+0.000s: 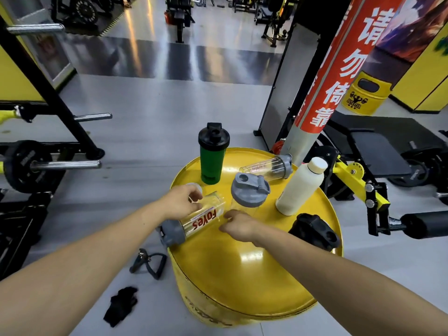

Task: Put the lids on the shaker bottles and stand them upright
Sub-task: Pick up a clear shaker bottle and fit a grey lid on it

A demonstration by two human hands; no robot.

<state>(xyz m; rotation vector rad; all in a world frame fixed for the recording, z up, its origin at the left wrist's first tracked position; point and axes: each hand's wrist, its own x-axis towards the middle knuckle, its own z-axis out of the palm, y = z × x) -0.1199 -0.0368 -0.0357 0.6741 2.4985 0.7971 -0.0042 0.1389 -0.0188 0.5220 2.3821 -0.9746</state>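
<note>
Yellow drum top point(254, 282) holds everything. Left hand point(180, 202) fingers wrap a clear lidded shaker point(198, 220) lying on its side at the drum's left edge. Right hand point(240, 226) fingers loosely curled beside it, gripping nothing. Loose grey lid point(249, 190) near centre; green shaker point(213, 154) upright behind.

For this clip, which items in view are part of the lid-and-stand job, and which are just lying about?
Job items: clear bottle under the left hand, lying down; second clear bottle lying on its side; loose grey lid; green shaker, lidded and upright; black lid.

Lying about: white bottle; resistance-band handles and black glove on the floor.
</note>
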